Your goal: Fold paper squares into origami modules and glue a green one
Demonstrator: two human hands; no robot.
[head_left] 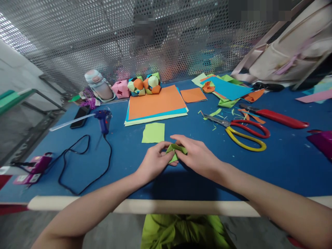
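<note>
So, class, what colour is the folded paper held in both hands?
The folded paper is green; the head view shows it.

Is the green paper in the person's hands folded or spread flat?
Folded: the green paper shows angled faces between the left hand and right hand.

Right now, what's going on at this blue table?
A person's left hand and right hand hold a small folded piece of green paper between their fingers, over the blue tabletop. Just beyond the hands lies a flat, roughly square piece of light-green paper, with a stack of orange, blue and pale-green sheets behind it. Neither the red-and-yellow-handled scissors on the right nor the blue glue gun on the left is in hand.
</note>
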